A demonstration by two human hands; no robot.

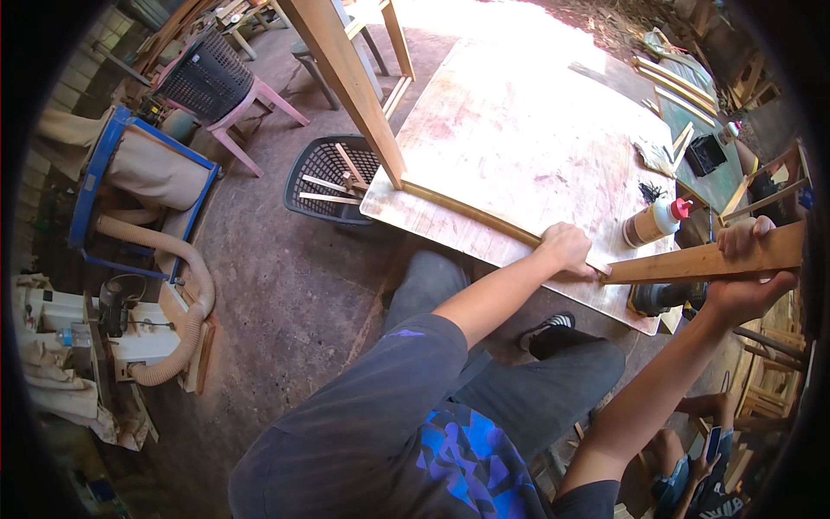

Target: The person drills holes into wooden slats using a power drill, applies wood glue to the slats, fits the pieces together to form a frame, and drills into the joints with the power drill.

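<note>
A wooden frame of long boards lies across the near side of a pale worktable (519, 130). Its rail (475, 213) runs along the near edge, one post (350, 82) rises at the left, and another board (666, 267) reaches out to the right. My left hand (566, 248) is closed over the rail close to its right corner. Farther right, my right hand (749, 296) wraps round the right board, fingers above and palm below. A glue bottle (650, 225) with a red cap stands just beyond that board. Below the board, a power drill (657, 299) is partly hidden.
A dark plastic basket (303, 177) with wood strips sits on the floor by the table's left corner. Farther left are a pink stool (232, 143) bearing another basket and a ribbed hose (197, 277). At lower right, a person holds a phone (713, 445).
</note>
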